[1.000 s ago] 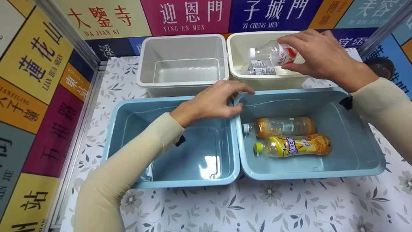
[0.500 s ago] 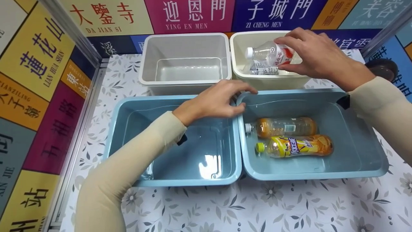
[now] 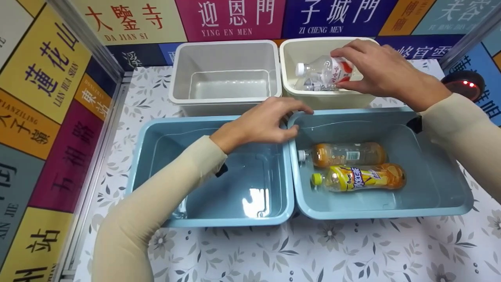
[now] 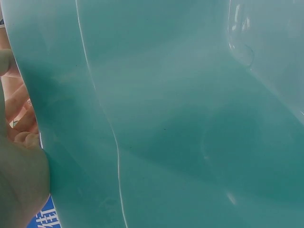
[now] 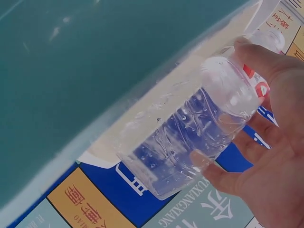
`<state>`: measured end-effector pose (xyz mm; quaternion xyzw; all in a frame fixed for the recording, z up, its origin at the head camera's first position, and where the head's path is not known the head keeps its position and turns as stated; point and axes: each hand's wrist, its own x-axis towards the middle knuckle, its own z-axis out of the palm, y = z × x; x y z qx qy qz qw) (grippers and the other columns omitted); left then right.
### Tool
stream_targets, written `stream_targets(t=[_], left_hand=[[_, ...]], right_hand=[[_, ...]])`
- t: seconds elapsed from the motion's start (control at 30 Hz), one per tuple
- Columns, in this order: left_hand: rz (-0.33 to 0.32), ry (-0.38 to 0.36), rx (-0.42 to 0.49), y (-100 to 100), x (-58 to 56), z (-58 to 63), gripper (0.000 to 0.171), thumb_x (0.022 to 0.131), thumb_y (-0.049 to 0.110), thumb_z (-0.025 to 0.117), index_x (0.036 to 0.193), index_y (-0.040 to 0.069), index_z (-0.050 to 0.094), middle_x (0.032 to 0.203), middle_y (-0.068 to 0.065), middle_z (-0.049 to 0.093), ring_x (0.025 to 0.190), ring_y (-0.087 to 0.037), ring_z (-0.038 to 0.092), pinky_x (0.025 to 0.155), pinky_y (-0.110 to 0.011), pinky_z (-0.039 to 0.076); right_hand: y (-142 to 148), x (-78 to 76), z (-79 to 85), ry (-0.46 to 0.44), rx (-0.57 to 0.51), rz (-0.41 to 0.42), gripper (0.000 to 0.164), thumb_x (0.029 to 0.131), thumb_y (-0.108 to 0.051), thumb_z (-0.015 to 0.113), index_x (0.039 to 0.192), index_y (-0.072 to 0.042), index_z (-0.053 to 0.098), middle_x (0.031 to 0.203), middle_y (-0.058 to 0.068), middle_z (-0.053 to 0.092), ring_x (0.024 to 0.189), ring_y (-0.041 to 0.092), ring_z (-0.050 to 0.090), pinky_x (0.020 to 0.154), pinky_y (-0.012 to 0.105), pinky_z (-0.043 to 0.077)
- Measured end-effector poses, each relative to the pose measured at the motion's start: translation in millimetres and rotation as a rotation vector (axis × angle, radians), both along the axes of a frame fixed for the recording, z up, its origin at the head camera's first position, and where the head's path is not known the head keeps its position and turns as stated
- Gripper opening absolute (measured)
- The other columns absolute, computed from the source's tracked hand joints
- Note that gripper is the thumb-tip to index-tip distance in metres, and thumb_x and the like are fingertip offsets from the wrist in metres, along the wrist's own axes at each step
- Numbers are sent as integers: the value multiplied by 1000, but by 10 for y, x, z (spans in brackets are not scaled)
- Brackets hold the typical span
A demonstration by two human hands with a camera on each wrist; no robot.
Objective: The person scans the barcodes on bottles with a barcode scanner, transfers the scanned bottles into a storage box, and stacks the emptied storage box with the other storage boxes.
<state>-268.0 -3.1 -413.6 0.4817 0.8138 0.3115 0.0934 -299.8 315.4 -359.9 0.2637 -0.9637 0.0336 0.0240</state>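
Observation:
My right hand (image 3: 377, 72) grips a clear plastic bottle (image 3: 327, 69) with a white cap and a red-and-white label, held on its side over the cream bin (image 3: 289, 92). The right wrist view shows fingers and thumb around this crumpled bottle (image 5: 185, 128). Under it, another clear bottle (image 3: 313, 85) with a printed label lies in the cream bin, partly covered. My left hand (image 3: 264, 121) is at the back corner where the two blue bins meet, fingers loosely bent, thumb and fingertips right at the rim of the right blue bin (image 3: 383, 215).
Two bottles lie in the right blue bin: an orange-based one (image 3: 348, 154) and a yellow-labelled one (image 3: 360, 177). Something clear (image 3: 180, 209) shows in the left blue bin (image 3: 231, 222), partly behind the sleeve. A grey bin (image 3: 225, 101) stands behind. A dark round object (image 3: 464, 85) is at right.
My right hand has shifted slightly left and down with the bottle, which now covers more of the bottle underneath. The left hand stays put. Red lights now show on the dark round object.

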Motion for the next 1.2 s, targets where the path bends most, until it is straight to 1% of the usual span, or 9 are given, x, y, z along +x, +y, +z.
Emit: stream_targets(t=[0.1,0.23,0.47,0.7,0.8,0.9,1.03,1.2], left_hand=[[1,-2,2,-2,1,-3,49,99,26,66,147,18,65,146,1,70,101,-8,66,89,-18,55],[3,-10,0,-1,2,5,49,99,24,67,147,18,65,147,2,69,103,-8,65,89,-17,55],[6,-17,-15,7,1,26,50,99,24,68,148,18,64,149,3,68,107,-7,65,89,-16,55],[4,-24,-15,1,8,14,51,98,25,66,148,19,64,146,1,69,99,-7,64,86,-18,55],[1,-28,-13,1,6,8,51,98,25,66,148,19,64,146,1,69,100,-7,65,87,-19,55],[2,-16,-15,6,4,8,51,98,26,64,148,18,64,146,1,69,103,-9,65,89,-20,56],[2,-5,-12,14,4,10,51,97,26,63,147,17,65,146,1,70,104,-10,66,89,-22,56],[6,-7,-8,13,2,6,50,97,26,65,147,18,65,144,1,70,101,-9,65,87,-20,56]], right_hand=[[-1,0,-4,-7,7,2,84,94,-29,85,165,-15,43,159,24,52,142,50,50,108,74,47],[6,11,20,-23,10,-20,84,95,-30,83,166,-15,42,161,24,51,146,50,48,113,74,44],[66,53,47,-15,-7,-24,78,96,-29,82,164,-14,46,159,24,54,144,51,51,113,73,45],[75,91,47,-24,-11,-25,75,96,-33,80,162,-15,49,158,22,56,143,51,54,114,72,47],[72,104,55,-24,-17,-21,74,96,-32,81,161,-14,50,157,23,57,141,51,55,114,71,47],[60,122,73,-29,-16,-24,74,95,-32,82,160,-13,51,156,24,57,141,51,55,113,72,47],[59,148,101,-42,-7,-41,75,96,-35,82,160,-13,50,158,24,55,141,52,53,114,73,46],[99,164,119,-61,-11,-56,77,96,-41,81,161,-16,49,161,21,53,144,51,52,116,72,44]])
